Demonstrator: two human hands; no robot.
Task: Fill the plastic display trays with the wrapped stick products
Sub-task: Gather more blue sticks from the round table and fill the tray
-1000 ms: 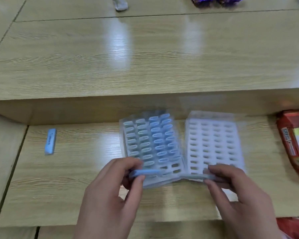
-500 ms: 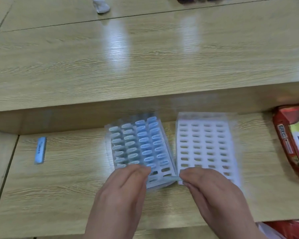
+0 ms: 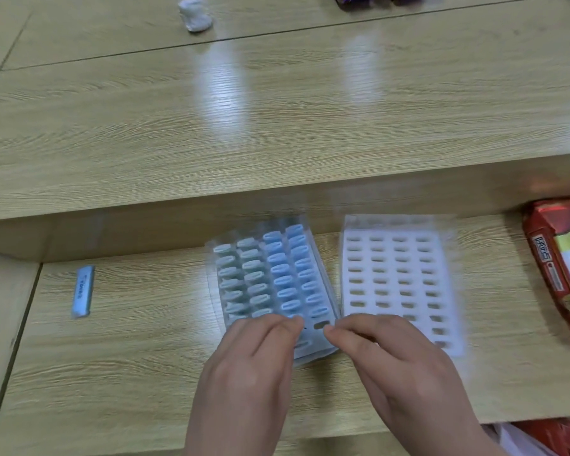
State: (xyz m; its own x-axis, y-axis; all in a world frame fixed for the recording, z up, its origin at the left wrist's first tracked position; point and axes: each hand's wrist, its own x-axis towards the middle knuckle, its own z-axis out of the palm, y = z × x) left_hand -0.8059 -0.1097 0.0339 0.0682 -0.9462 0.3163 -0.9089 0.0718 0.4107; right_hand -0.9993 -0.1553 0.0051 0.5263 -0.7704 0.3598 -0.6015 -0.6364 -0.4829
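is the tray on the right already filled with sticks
No, the right tray shows only rows of empty slots.

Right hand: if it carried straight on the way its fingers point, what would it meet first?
Probably the left hand: the right hand points left and slightly away, across the near end of the part-filled tray, where a narrow gap parts the two sets of fingertips. Their heights are unclear.
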